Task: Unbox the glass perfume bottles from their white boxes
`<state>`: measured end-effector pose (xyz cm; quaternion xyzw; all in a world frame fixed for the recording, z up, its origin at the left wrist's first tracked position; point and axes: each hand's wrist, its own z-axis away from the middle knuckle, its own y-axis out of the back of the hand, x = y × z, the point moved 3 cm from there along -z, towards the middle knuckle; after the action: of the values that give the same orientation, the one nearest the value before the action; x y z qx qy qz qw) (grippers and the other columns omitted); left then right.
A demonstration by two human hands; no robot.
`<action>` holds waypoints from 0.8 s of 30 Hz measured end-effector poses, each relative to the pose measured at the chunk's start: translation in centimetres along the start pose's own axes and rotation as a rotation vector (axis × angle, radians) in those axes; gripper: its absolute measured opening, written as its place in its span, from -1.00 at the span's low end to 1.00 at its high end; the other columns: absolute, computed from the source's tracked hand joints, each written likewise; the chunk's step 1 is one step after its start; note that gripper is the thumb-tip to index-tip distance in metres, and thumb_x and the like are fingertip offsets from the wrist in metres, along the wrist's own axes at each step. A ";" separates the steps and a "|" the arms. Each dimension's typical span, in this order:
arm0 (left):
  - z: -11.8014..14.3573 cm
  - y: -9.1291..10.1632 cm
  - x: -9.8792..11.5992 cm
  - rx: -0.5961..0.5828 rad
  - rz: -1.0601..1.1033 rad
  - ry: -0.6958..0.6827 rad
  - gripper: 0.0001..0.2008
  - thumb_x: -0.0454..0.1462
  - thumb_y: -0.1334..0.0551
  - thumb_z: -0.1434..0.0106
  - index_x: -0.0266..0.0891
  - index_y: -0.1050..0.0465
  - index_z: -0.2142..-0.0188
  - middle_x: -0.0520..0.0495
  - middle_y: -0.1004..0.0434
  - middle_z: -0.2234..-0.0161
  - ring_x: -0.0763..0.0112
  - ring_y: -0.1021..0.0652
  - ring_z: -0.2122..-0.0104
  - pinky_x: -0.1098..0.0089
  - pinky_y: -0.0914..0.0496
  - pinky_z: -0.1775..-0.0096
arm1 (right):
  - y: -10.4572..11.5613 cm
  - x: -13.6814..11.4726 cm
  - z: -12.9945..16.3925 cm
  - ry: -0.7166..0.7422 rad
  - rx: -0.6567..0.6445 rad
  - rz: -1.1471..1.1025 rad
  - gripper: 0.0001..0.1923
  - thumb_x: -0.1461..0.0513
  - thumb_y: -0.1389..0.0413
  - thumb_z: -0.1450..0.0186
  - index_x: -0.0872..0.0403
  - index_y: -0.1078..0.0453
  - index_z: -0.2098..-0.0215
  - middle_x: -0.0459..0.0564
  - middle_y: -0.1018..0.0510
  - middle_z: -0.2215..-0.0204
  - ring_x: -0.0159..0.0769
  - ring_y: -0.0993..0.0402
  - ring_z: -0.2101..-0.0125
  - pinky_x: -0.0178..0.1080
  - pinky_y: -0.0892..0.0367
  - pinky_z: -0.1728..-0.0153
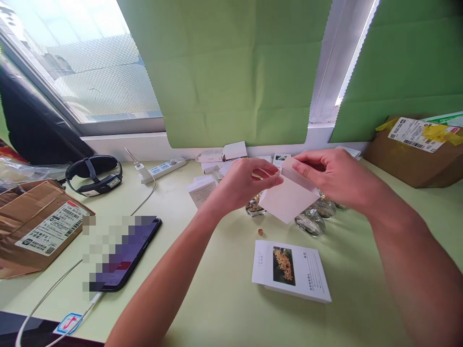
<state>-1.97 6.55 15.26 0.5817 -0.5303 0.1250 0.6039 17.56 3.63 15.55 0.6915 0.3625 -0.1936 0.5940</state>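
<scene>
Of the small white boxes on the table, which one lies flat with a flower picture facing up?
The flat white box nearest the camera, below both hands, shows an orange flower photo on top. The box left of the left hand shows only print.

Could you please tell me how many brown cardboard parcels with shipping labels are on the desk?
2: one brown parcel at the desk's left edge, another brown parcel at the far right.

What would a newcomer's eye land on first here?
First, the two hands at centre: the left hand and right hand together hold a small white box above the pale green table. Under it stand small glass bottles, and nearer the camera lies a flat white box with a yellow flower picture. Left of that lies a phone on a white cable.
</scene>
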 end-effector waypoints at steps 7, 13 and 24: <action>-0.1 -0.1 0.0 -0.040 0.110 0.028 -0.76 -0.15 -0.41 -0.19 -0.23 -0.53 0.21 -0.07 -0.68 0.24 0.38 -0.64 0.25 0.35 -0.53 0.19 | 0.0 -0.9 0.2 0.075 0.148 0.066 -0.61 -0.08 -0.03 -0.40 -0.08 -0.60 0.12 -0.03 -0.67 0.17 -0.08 -0.54 0.24 -0.11 -0.35 0.34; -0.3 0.5 0.0 0.068 0.145 -0.002 -0.63 -0.14 -0.46 -0.12 -0.25 -0.53 0.13 -0.09 -0.67 0.22 0.33 -0.64 0.22 0.37 -0.51 0.26 | 0.5 -0.4 0.3 0.024 0.112 -0.089 -0.61 -0.07 -0.12 -0.35 -0.12 -0.51 -0.03 -0.01 -0.67 0.15 -0.06 -0.59 0.19 -0.11 -0.47 0.29; -0.3 0.7 0.1 0.107 0.158 -0.089 -0.71 -0.16 -0.41 -0.18 -0.25 -0.61 0.14 -0.15 -0.66 0.11 0.27 -0.64 0.14 0.28 -0.52 0.13 | 0.3 0.2 0.7 -0.157 -0.167 -0.291 -0.30 0.21 -0.31 -0.20 -0.27 -0.25 -0.26 -0.14 -0.69 0.21 -0.28 -0.65 0.38 -0.29 -0.59 0.36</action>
<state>-2.31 6.97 15.82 0.5747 -0.5934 0.1744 0.5358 18.01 2.97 15.50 0.5630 0.4262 -0.3001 0.6414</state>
